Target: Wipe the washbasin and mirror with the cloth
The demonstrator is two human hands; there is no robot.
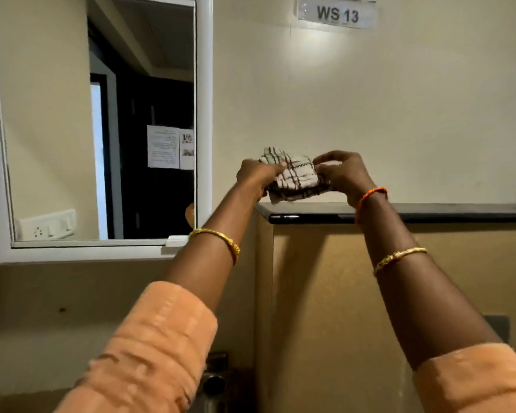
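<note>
A white checked cloth [295,177] with dark lines is bunched up just above the left end of a dark ledge [447,211]. My left hand [258,175] grips its left side and my right hand [341,174] pinches its right side. The white-framed mirror [102,123] hangs on the wall to the left of my hands. A metal tap [215,380] shows at the bottom between my arms. The washbasin itself is out of view.
A sign reading WS 13 [337,14] is fixed high on the cream wall. Below the ledge stands a brown panel [325,308]. The mirror reflects a dark door with papers and a switch plate.
</note>
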